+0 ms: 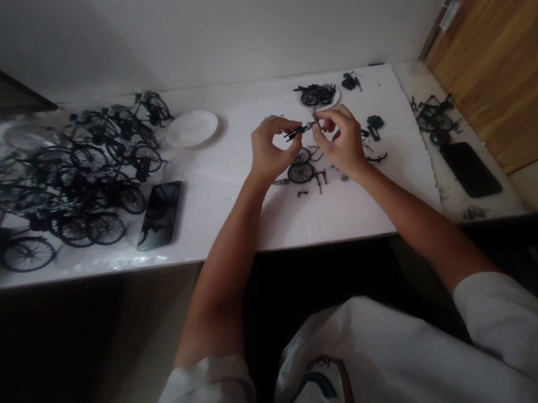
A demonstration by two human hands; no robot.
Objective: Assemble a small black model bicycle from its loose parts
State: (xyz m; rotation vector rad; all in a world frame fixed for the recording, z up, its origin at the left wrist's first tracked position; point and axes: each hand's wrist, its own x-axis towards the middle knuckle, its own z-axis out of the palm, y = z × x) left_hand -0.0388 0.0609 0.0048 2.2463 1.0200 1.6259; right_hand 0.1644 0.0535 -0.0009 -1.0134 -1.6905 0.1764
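My left hand (271,146) pinches a small dark part (296,133) between thumb and fingers, above the white board. Close beside it, my right hand (343,140) is closed on a thin small part (315,117) that meets or nearly meets the dark one; whether they are joined I cannot tell. Below the hands lie small black wheels (300,171) and a forked black piece (320,181). A tiny black piece (302,194) rests nearer the front edge. Dark green and black parts (375,122) lie right of my right hand.
Many miniature bicycles (87,168) crowd the left side, near a white plate (193,129) and a phone (160,215). A smaller dish (334,99) of black parts stands at the back. On the right are another dark phone (470,169) and more parts (434,115).
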